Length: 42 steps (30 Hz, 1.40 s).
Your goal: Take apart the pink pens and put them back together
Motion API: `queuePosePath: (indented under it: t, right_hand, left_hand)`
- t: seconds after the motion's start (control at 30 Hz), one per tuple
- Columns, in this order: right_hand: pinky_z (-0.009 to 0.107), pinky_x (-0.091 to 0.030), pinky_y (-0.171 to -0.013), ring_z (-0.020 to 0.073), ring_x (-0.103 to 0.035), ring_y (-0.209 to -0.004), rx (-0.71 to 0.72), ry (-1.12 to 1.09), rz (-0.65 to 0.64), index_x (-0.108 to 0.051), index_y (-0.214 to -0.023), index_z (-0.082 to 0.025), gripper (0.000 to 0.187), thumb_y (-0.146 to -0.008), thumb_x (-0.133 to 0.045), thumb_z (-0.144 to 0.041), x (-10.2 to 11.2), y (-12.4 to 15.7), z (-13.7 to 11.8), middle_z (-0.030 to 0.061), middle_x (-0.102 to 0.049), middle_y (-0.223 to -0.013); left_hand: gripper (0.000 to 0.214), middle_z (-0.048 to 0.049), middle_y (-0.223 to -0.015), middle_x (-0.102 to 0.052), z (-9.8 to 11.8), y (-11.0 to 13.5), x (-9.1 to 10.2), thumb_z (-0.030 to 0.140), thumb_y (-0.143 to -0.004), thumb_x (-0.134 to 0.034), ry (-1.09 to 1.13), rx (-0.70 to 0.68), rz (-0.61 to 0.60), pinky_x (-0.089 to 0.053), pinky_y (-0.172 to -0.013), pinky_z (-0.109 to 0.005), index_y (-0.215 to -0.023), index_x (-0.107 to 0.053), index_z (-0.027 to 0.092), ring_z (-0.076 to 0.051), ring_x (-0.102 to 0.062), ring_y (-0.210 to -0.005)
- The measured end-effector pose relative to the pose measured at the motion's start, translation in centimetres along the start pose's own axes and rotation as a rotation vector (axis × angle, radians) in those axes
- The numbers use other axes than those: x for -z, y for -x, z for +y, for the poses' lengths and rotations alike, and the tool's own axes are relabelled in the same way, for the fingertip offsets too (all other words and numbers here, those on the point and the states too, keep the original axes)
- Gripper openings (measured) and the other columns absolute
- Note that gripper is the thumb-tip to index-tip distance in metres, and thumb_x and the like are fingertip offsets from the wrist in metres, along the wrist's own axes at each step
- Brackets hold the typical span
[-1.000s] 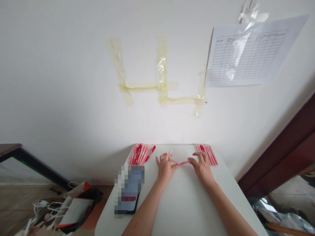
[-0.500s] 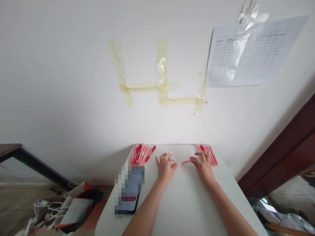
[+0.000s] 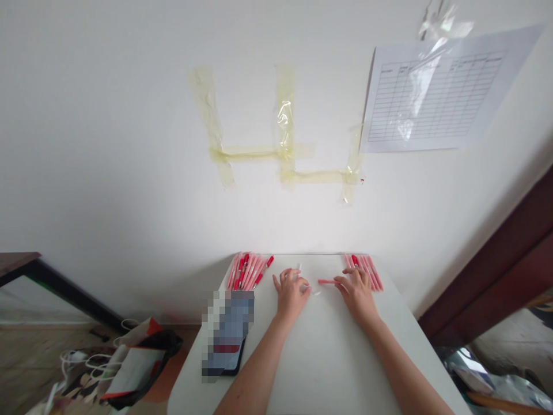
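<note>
one pink tube [image 3: 326, 282] leveled in right hand [image 3: 358, 289]

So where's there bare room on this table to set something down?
Bare tabletop lies between the left forearm and right forearm, and from the right forearm to the table's right edge. Crowded: left side, pen pile and phone; far right corner, pen row.

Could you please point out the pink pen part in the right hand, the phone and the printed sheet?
Pink pen part [image 3: 325, 282]: head view, on its exposed length.
Phone [image 3: 230, 334]: head view, on its blurred screen.
Printed sheet [image 3: 453, 95]: head view, on its ruled table.
</note>
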State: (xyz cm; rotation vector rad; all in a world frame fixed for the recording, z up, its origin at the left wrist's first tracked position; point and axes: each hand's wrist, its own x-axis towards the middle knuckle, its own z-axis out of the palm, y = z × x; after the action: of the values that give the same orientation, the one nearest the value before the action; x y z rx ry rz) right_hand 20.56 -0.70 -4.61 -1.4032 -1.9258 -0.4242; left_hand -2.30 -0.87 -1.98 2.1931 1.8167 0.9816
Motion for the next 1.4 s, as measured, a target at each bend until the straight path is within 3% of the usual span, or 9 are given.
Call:
queuePosePath:
  t: [0.13,0.23,0.4,0.63,0.97,1.17,1.4]
  right_hand:
    - [0.049,-0.044,-0.098,0.0303,-0.045,-0.118,0.018,0.006,-0.022,-0.073,-0.099,-0.028,0.017,-0.095,-0.058,-0.033,0.2,0.0,-0.2,0.0091,-0.057,-0.116]
    - [0.050,-0.042,-0.101,0.0307,-0.044,-0.119,0.016,0.008,-0.033,-0.073,-0.097,-0.029,0.016,-0.094,-0.059,-0.035,0.3,0.0,-0.4,0.0088,-0.057,-0.115]
    - [0.052,-0.041,-0.102,0.0307,-0.044,-0.119,0.006,0.021,-0.039,-0.073,-0.096,-0.028,0.016,-0.094,-0.059,-0.034,0.2,0.0,-0.5,0.0091,-0.058,-0.114]
    - [0.051,-0.041,-0.100,0.0300,-0.046,-0.116,0.007,0.045,-0.037,-0.073,-0.097,-0.028,0.017,-0.094,-0.057,-0.028,-0.1,0.1,-0.3,0.0090,-0.060,-0.113]
    - [0.050,-0.039,-0.100,0.0294,-0.047,-0.114,0.014,0.079,-0.044,-0.069,-0.116,-0.034,0.041,-0.088,-0.052,-0.009,-0.5,0.0,-0.3,0.0081,-0.058,-0.117]
    - [0.057,-0.027,-0.111,0.0265,-0.054,-0.105,0.060,0.049,-0.114,-0.071,-0.112,-0.034,0.034,-0.090,-0.054,-0.014,0.4,-0.2,-0.8,0.0040,-0.065,-0.097]
    - [0.060,-0.021,-0.113,0.0263,-0.057,-0.107,0.090,0.010,-0.123,-0.073,-0.108,-0.035,0.029,-0.093,-0.053,-0.020,0.4,-0.2,-0.9,0.0023,-0.072,-0.097]
  left_hand:
    - [0.021,-0.0032,-0.130,-0.060,0.5,0.2,0.4,0.042,-0.074,-0.079,0.055,-0.147,-0.053,-0.008,-0.120,-0.069,-0.091,-0.074,0.031,-0.029,-0.044,-0.132]
    - [0.023,-0.0017,-0.131,-0.060,0.7,0.4,0.2,0.046,-0.069,-0.083,0.064,-0.198,-0.113,-0.003,-0.121,-0.069,-0.086,-0.075,0.032,-0.030,-0.042,-0.134]
    - [0.009,0.0005,-0.132,-0.061,0.7,0.5,-0.2,0.038,-0.073,-0.081,0.072,-0.196,-0.159,0.000,-0.120,-0.070,-0.077,-0.076,0.032,-0.029,-0.041,-0.137]
    - [0.008,-0.0015,-0.131,-0.061,1.0,0.5,0.1,0.033,-0.075,-0.079,0.055,-0.151,-0.133,0.001,-0.120,-0.069,-0.072,-0.073,0.027,-0.029,-0.042,-0.136]
    - [0.014,-0.0028,-0.131,-0.062,0.9,0.2,-0.1,0.031,-0.073,-0.081,0.028,-0.080,-0.086,-0.002,-0.118,-0.073,-0.067,-0.069,0.024,-0.029,-0.043,-0.133]
    - [0.020,-0.0014,-0.130,-0.062,0.7,0.2,-0.3,0.036,-0.068,-0.086,0.026,-0.089,-0.096,-0.001,-0.119,-0.072,-0.069,-0.070,0.025,-0.028,-0.043,-0.133]
    - [0.019,-0.0023,-0.130,-0.062,0.7,0.1,-0.2,0.038,-0.067,-0.086,0.019,-0.089,-0.115,-0.003,-0.118,-0.073,-0.069,-0.072,0.025,-0.029,-0.043,-0.133]
